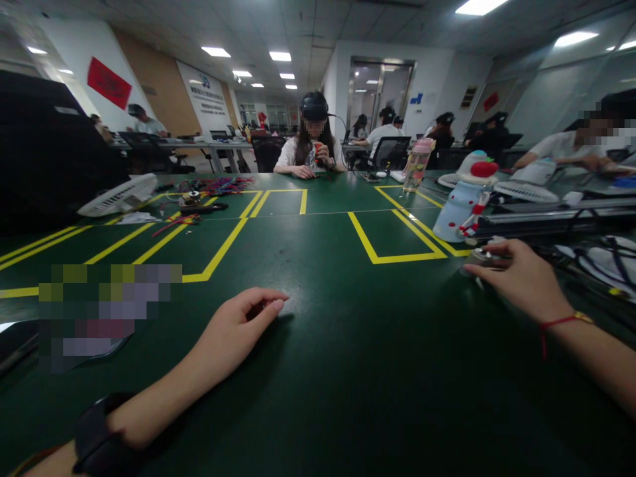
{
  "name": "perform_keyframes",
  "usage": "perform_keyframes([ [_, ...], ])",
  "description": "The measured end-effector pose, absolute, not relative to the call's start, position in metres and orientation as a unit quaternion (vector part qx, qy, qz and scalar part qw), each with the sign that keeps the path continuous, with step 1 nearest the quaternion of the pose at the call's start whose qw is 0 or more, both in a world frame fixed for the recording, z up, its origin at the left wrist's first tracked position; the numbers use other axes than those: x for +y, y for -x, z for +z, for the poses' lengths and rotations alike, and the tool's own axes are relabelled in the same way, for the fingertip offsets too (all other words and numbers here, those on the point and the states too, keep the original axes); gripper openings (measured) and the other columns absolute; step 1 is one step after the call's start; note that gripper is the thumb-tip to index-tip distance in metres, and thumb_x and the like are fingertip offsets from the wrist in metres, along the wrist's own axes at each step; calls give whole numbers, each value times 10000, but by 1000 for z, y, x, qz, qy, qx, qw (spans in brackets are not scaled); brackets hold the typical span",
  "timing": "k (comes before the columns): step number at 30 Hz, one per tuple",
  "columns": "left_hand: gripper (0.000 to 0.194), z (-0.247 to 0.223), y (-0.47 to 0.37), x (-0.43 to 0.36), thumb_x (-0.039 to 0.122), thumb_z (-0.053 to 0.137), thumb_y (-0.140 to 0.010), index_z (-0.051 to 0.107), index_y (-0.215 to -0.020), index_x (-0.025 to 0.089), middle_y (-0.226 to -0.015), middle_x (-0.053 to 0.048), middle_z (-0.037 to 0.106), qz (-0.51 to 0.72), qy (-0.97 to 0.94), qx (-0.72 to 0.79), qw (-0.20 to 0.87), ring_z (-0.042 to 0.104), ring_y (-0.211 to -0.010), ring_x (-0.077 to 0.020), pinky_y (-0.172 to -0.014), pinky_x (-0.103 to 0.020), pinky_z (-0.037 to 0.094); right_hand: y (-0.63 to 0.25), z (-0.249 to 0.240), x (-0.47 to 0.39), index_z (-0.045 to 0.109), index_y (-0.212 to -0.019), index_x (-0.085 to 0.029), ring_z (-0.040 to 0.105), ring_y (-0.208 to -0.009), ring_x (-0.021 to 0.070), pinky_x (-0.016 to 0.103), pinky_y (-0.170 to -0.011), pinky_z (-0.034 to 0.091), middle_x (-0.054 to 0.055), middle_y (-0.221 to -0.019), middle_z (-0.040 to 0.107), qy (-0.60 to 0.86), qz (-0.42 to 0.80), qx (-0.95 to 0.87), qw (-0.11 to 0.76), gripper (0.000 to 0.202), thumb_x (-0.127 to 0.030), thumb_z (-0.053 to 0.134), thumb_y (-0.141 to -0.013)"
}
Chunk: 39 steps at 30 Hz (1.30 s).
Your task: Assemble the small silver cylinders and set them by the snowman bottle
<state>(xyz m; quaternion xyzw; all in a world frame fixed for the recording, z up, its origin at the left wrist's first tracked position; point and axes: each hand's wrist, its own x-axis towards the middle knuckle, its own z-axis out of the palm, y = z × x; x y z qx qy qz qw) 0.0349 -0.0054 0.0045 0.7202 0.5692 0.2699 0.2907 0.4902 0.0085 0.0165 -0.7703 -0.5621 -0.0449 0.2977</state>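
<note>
My left hand (243, 321) is low over the green table (318, 384), thumb and forefinger pinched together. Whatever may be between those fingertips is too small to make out. Over at the right, my right hand (527, 278) has its thumb and fingers around a small silvery round object (479, 257), partly hidden by the fingers. Just beyond that hand stands a light blue bottle (453, 212) with a red, fruit-like top.
Yellow tape (407, 258) marks outlines on the table. Coloured wires (223, 187) and a white fan (122, 195) lie far left. A clear pink-lidded bottle (418, 165) stands far right, near dark metal bars (551, 222). Across the table sits a person (311, 149).
</note>
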Motion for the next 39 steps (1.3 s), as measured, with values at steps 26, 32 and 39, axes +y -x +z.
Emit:
perform_keyframes([
  [26, 141, 32, -95, -23, 285, 605, -866, 719, -948, 272, -954, -16, 600, 318, -814, 426, 235, 570, -928, -181, -822, -319, 446, -290, -15, -27, 414, -1113, -221, 601, -960, 113, 287, -853, 500, 18, -1053, 600, 424, 301, -771, 368, 465, -291, 694, -748],
  [32, 149, 37, -86, -16, 347, 611, -860, 738, -866, 269, -925, -10, 600, 335, -775, 478, 241, 576, -882, -183, -781, -322, 442, -294, -14, -28, 420, -1095, -226, 598, -935, 111, 283, -822, 490, 7, -1038, 602, 446, 289, -764, 365, 438, -263, 682, -746],
  [39, 146, 30, -99, -15, 345, 631, -848, 749, -885, 267, -899, -7, 600, 324, -780, 459, 276, 575, -852, -170, -748, -300, 441, -294, -15, -27, 431, -1083, -218, 615, -911, 112, 275, -796, 492, 7, -1013, 622, 449, 301, -757, 367, 462, -296, 712, -725],
])
